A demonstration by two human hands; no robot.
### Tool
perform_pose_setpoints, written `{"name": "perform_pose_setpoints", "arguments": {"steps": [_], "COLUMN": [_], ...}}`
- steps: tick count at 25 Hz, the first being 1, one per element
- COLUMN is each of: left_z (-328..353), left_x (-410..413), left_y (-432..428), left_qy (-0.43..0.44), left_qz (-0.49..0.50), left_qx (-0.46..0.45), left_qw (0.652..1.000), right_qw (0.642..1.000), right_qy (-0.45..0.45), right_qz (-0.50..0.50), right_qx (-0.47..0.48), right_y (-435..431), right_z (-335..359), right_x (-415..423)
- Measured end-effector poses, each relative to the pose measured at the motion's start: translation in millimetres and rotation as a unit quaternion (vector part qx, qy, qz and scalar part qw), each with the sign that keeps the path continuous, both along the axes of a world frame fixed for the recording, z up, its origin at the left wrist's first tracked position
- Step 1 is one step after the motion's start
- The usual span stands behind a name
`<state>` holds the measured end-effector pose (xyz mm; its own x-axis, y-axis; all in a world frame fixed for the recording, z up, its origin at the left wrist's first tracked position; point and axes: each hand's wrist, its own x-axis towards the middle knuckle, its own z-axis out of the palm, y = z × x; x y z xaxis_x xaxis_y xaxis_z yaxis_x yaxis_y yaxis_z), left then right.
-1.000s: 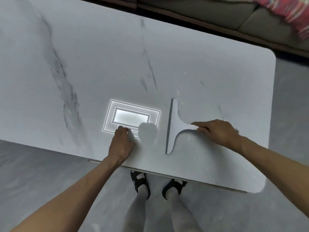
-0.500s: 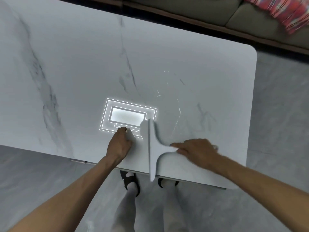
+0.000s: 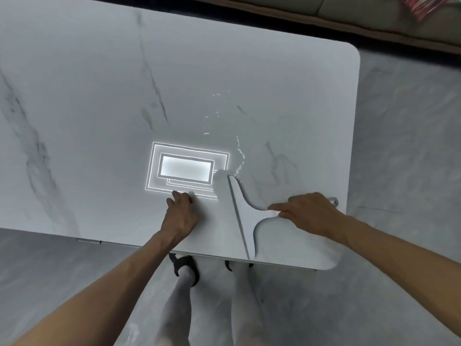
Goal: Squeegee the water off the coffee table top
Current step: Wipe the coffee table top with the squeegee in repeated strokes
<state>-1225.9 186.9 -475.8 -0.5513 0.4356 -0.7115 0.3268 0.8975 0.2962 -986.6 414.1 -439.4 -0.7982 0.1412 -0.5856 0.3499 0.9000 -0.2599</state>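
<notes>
Gripping the squeegee [image 3: 245,217] at the near table [image 3: 274,71] edge, right hand [image 3: 309,213]; left hand [image 3: 180,216] curled, empty, alongside.

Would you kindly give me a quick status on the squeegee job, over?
Right hand grips squeegee handle, blade on table top. Left hand rests on table top, fingers curled. Water beads lie past blade's far end. Nothing in the way.

We see a white marble coffee table top [image 3: 74,108] streaked with grey veins, and a plain white squeegee [image 3: 245,208]. The floor [image 3: 404,146] is grey with paler cloudy marbling. We make out black sandals [image 3: 185,264], pale grey leggings [image 3: 179,308], a drab olive sofa [image 3: 374,11] and a red patterned cloth [image 3: 429,6].
</notes>
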Motion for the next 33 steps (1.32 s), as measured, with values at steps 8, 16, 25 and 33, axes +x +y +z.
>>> {"name": "perform_pose_setpoints", "arguments": {"steps": [8,16,25,33], "left_z": [-8,-4,21,33], "left_x": [-2,-6,-42,-130], "left_y": [14,12,-16,-96], "left_qy": [-0.002,0.015,0.024,0.017], "left_qz": [-0.037,-0.082,0.033,0.13], "left_qx": [-0.069,-0.069,0.027,0.042], "left_qw": [0.997,0.994,0.999,0.991], "right_qw": [0.999,0.997,0.999,0.988], "right_qy": [-0.016,-0.048,-0.004,0.002], "right_qz": [-0.015,0.002,-0.029,0.11], "right_qx": [-0.048,-0.068,0.032,-0.103], "right_y": [-13,-28,-1,-151], "right_z": [15,-2,36,-1], "right_x": [16,16,-3,-185]}}
